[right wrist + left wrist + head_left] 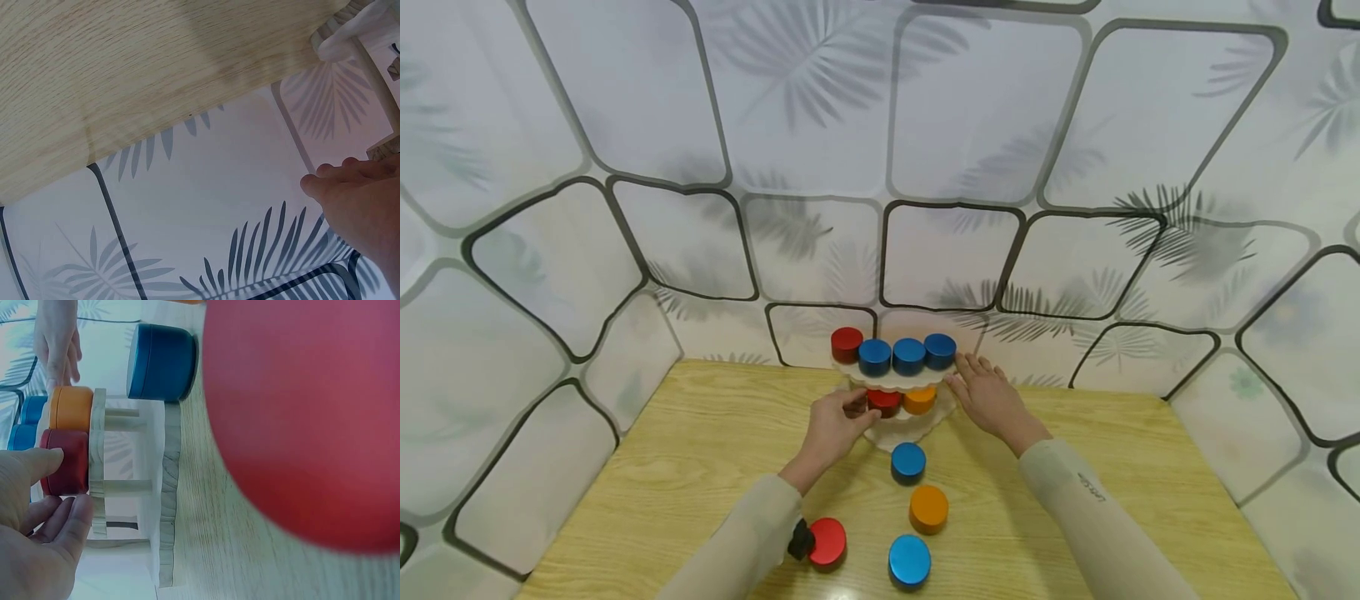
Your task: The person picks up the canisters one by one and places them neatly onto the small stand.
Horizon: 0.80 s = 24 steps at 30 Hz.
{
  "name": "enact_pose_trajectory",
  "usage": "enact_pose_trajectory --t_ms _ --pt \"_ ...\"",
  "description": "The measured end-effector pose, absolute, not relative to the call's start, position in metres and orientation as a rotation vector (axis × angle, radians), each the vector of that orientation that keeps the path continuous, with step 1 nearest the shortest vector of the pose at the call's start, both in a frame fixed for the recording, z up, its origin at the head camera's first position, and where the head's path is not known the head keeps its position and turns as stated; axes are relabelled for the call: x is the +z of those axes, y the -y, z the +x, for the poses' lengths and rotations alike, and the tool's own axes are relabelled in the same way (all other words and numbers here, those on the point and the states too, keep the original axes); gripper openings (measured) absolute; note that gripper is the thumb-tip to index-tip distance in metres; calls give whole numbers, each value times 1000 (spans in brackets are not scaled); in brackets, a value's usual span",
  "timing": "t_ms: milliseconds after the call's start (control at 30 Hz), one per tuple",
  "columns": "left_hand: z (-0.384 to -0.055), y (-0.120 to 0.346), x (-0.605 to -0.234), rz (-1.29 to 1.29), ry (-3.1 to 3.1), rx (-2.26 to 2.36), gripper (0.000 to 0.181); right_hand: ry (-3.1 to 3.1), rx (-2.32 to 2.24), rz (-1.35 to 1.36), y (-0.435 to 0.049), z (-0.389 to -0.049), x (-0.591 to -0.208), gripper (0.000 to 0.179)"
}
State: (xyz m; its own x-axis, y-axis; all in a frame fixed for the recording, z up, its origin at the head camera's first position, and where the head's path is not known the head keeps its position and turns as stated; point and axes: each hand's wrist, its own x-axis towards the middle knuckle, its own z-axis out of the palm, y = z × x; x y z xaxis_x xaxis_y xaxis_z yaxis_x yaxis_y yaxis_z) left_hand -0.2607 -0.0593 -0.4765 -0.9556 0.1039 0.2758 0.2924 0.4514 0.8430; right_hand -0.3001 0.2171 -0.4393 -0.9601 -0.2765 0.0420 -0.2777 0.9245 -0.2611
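Observation:
My left hand [831, 432] pinches a red tin [886, 403] on the middle tier of a scalloped wooden stand [891, 382]. In the left wrist view, the thumb lies on the lid of that red tin [69, 464] and the fingertips are at its side. An orange tin [920, 400] sits right beside it. On the top tier stand another red tin [847, 345] and three blue tins [908, 356]. My right hand [990, 398], fingers extended, rests at the stand's right edge; in the right wrist view the hand [362, 200] holds nothing.
On the wood-grain table [692, 467], in front of the stand, are a near blue tin [909, 562], an orange tin [928, 509] and a farther blue tin [908, 462]. A red tin [828, 543] is by my left wrist. Patterned fabric walls [955, 258] rise behind and at both sides.

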Motion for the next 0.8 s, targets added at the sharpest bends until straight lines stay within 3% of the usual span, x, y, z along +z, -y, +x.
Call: enact_pose_trajectory --t_ms 800 --pt "-268 56 -476 -357 2530 -1395 29 3090 423 439 -219 -300 -440 68"
